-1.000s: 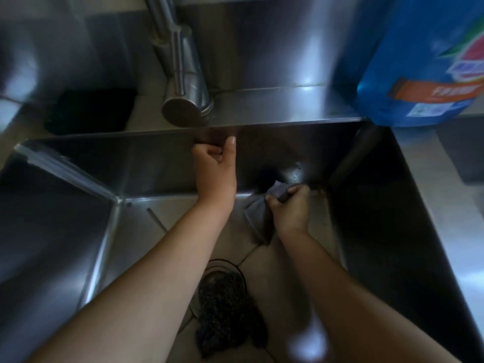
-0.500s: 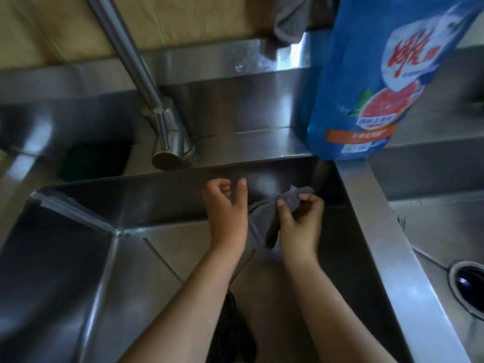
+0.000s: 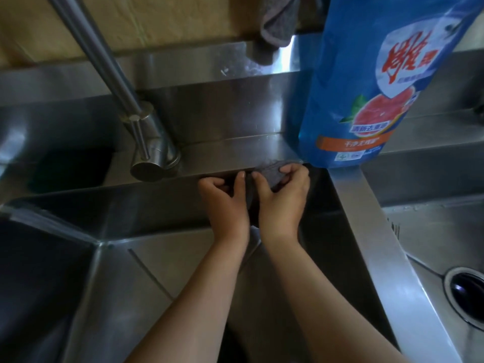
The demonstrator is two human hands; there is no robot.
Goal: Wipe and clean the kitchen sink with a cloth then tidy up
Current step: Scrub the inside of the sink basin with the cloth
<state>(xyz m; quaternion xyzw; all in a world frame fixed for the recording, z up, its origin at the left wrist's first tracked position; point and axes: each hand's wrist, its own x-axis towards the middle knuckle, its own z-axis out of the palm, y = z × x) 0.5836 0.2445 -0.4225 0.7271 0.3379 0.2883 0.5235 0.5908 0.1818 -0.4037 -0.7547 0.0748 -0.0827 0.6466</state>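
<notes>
So the grey cloth (image 3: 269, 171) is up at the back rim of the sink (image 3: 157, 205), near the back right corner of the left basin, bunched right against the edge of the ledge (image 3: 230, 155), with the rest of it hanging down the back wall between my hands. My right hand (image 3: 281, 199) has it pinched, fingers curled over the top and thumb underneath. My left hand (image 3: 225, 203) is right beside it with the fingers curled in and the thumb sticking up next to the cloth, but honestly I can't tell if it's got any fabric in it or is just clenched. Just above my right hand, the big blue dish soap bottle (image 3: 366, 100) with the grapefruit on the label stands on the ledge, at the top of the divider (image 3: 366, 231) between the two basins. The tap (image 3: 149, 148) is on the ledge off to the left. The drain (image 3: 468, 294) of the right basin shows at the far right, and another grey rag (image 3: 279, 19) hangs down over the back wall.
</notes>
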